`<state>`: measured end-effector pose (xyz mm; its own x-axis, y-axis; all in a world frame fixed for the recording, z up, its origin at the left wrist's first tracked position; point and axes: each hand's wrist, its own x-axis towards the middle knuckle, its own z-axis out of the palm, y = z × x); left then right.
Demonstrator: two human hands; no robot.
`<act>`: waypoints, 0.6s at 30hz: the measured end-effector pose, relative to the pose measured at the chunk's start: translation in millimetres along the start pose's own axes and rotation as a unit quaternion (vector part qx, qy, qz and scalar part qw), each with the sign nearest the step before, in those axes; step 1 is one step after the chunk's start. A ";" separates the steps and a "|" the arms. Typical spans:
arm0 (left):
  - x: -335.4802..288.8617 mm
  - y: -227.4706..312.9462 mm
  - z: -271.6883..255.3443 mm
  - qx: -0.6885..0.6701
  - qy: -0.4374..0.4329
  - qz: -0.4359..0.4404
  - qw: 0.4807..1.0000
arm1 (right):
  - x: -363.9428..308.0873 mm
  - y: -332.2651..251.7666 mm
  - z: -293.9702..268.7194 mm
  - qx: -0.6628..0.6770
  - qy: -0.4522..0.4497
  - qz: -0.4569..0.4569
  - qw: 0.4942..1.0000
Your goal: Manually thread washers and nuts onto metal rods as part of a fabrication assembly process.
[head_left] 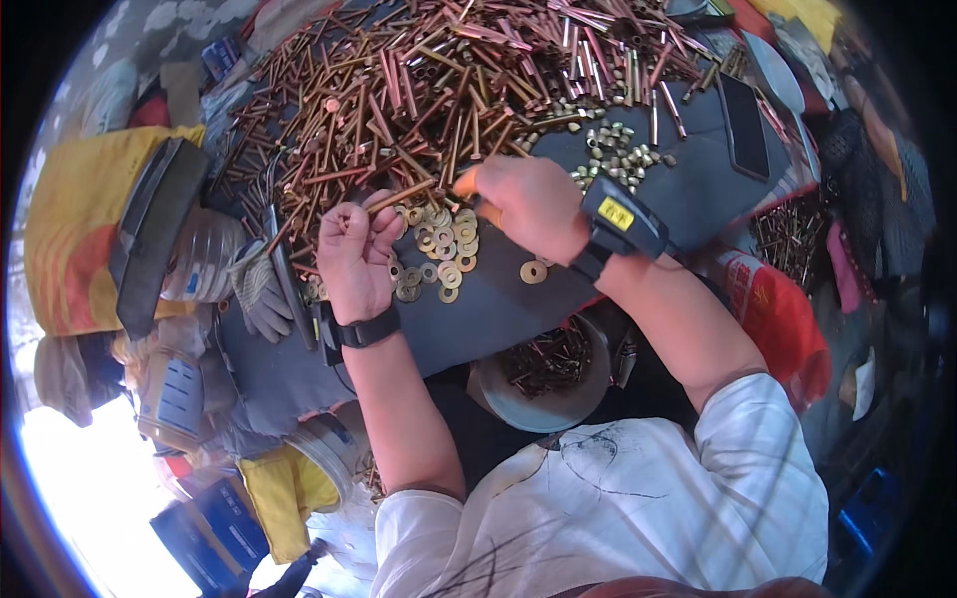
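Observation:
My left hand [357,261] is closed, its thumb and fingers pinching a long brass-coloured bolt [407,193] that points to the right. Close to the bolt's far end is my right hand [533,207], with orange on its fingertips. Its fingers are bent and smeared by motion, so what they hold, if anything, is hidden. Flat ring washers [457,249] lie in a loose heap between my hands, and a few lie apart [533,272]. Beyond both hands spreads a big pile of copper-coloured bolts and tubes [399,100]. Small metal cone nuts [616,154] are scattered right of the pile.
A black phone [744,128] lies at the table's right. Below the near edge stands a bucket [543,424] holding dark metal pieces. At left are a grey glove [261,297], a clear plastic jug [202,254] and a yellow sack [70,219]. A red bag [783,334] sits at right.

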<state>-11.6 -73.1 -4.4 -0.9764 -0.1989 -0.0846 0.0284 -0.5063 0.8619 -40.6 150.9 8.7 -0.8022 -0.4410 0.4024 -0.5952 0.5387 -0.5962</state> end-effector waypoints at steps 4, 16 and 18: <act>-1.2 -22.1 19.3 -0.080 -0.084 -0.062 0.991 | 6.9 0.6 -21.1 0.268 0.070 0.145 0.950; -2.7 -43.4 34.6 -0.246 -0.143 -0.104 0.953 | 15.0 -5.2 -21.1 0.642 0.090 0.249 0.720; -0.2 -40.4 36.2 -0.318 -0.111 -0.117 0.934 | 14.7 -8.8 -20.9 0.666 0.087 0.243 0.700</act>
<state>-20.4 -22.2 -21.1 -0.9901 0.1236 -0.0660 -0.1390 -0.9246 0.3547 -48.1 154.6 34.5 -0.9572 -0.2822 -0.0643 0.2290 -0.6028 -0.7643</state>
